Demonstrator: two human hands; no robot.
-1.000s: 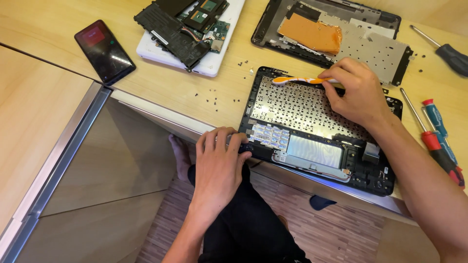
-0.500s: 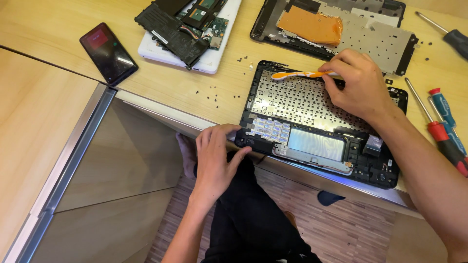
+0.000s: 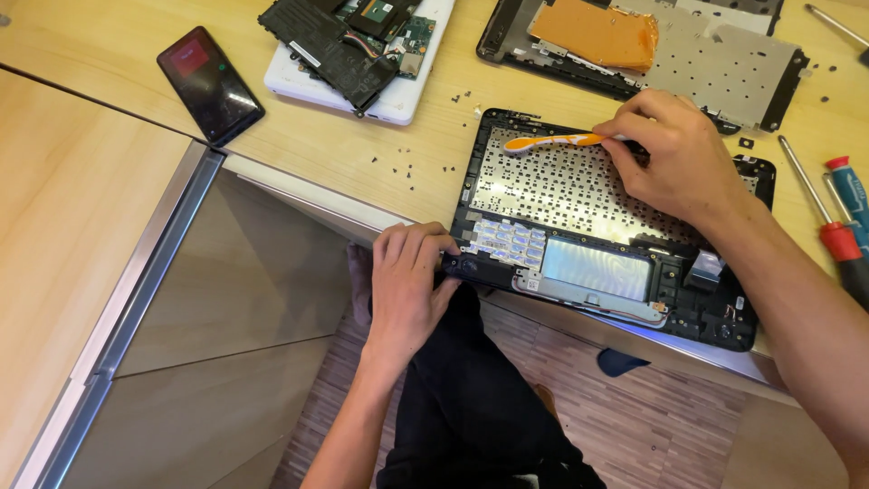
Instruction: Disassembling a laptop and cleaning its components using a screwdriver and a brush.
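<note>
The right hand (image 3: 674,163) is closed around the handle of an orange-and-white brush (image 3: 552,141), its fingers (image 3: 634,122) pinching the handle's end so that the brush runs out toward nine o'clock. The brush head lies on the upper left corner of the perforated metal plate inside an opened black laptop shell (image 3: 606,226), which sits on the wooden counter (image 3: 380,145) with its near edge hanging slightly over the counter's rim.

The left hand (image 3: 407,290) grips the shell's near left corner, at about seven o'clock of the shell, with its fingers curled over the edge and its thumb beneath, out of sight. Just right of that hand, within the shell, are a small grid of silver squares and a pale rectangular pad.

At twelve o'clock of the shell lies a second black panel (image 3: 715,63) carrying an orange sheet and a grey metal plate. At ten to eleven o'clock, a battery and circuit boards rest on a white laptop base (image 3: 398,91). Farther out at nine o'clock a dark phone (image 3: 210,83) lies flat on the counter, well apart from both hands. Small black screws (image 3: 407,165) are scattered between the white base and the shell. At three o'clock, screwdrivers with red and blue handles (image 3: 842,217) lie just beside the right forearm.
</note>
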